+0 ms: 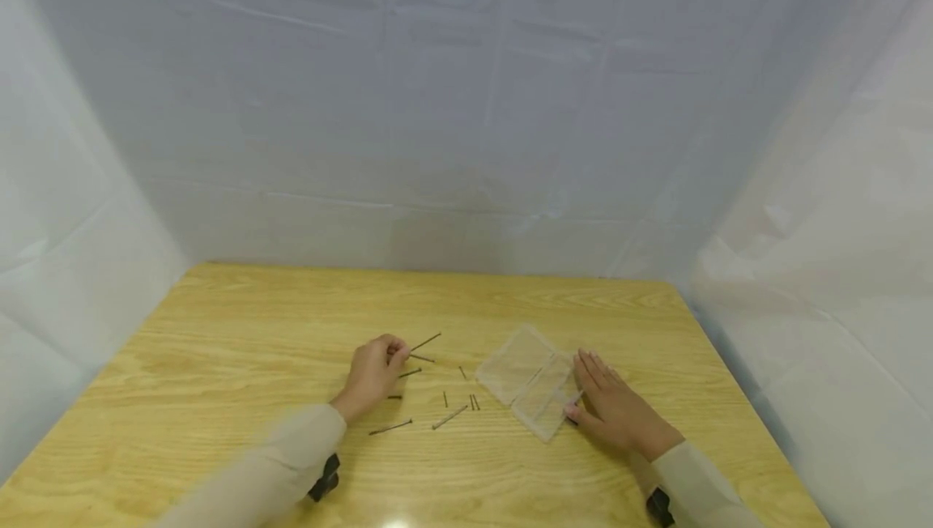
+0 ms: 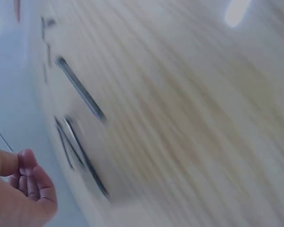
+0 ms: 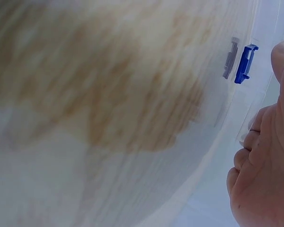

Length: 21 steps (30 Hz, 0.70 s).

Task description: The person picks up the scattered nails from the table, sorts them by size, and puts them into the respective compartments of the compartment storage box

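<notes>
My left hand [image 1: 375, 370] pinches a thin metal nail [image 2: 4, 140] between thumb and fingertips; its head end sticks out past the fingers in the left wrist view. Several other nails lie below and beside this hand, among them a thick long nail [image 1: 449, 417] and another long nail [image 1: 390, 427]. My right hand [image 1: 615, 410] rests along the right side of a clear plastic box [image 1: 508, 366], its fingers extended. The thumb is next to a blue clip [image 3: 246, 64] on the box's edge. Part of the box's right side is hidden under this hand.
Between the left hand and the box lie several short nails [image 1: 474, 402] on the wooden table [image 1: 255, 325]. White sheeting [image 1: 452, 107] stands behind the table and on both sides.
</notes>
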### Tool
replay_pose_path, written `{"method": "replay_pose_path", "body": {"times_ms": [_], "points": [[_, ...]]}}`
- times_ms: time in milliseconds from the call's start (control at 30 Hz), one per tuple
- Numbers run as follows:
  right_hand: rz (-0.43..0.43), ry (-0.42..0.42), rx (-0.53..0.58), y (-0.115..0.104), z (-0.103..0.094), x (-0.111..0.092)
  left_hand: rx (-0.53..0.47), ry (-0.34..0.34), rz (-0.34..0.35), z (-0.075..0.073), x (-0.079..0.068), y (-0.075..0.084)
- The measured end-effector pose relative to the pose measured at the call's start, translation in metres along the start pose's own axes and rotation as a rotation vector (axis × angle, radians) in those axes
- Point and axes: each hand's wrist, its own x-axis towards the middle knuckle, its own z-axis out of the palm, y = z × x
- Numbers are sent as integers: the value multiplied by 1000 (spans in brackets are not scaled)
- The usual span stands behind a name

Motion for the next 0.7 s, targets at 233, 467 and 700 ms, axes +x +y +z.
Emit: {"method": "replay_pose_path", "body": {"times_ms": [233,467,700], "points": [[5,-7,-6,-1,-1,-1,-45,-91,31,30,-1,35],[7,-6,2,0,0,-1,-81,-163,129,66,-5,66],[8,-23,-1,1,2,1,-251,-107,107,101,-9,81]]}}
